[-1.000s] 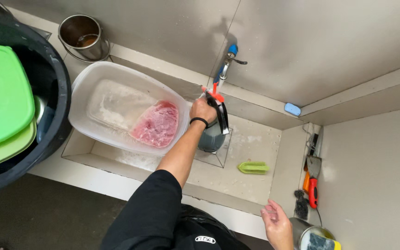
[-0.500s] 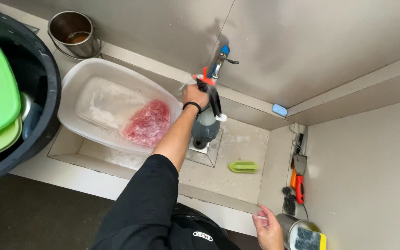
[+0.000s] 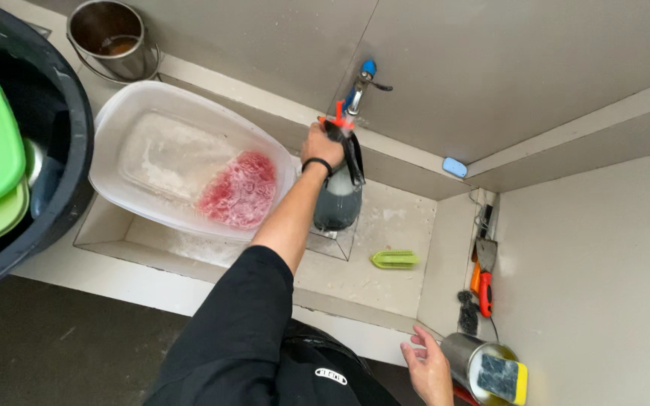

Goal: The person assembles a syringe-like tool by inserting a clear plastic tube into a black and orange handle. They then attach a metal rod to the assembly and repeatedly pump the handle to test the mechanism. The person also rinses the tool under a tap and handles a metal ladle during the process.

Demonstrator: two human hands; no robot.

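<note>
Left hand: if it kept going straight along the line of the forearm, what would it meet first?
Most likely the tap just beyond the left hand, which grips the top of the dark bottle; then the grey wall. Depth is hard to judge.

Your left hand grips a glossy dark bottle; the tub is translucent plastic, the pail and cup shiny metal, the sink floor matt, rough stone.

The left hand holds a dark bottle under the tap, beside a white tub of red meat.
</note>
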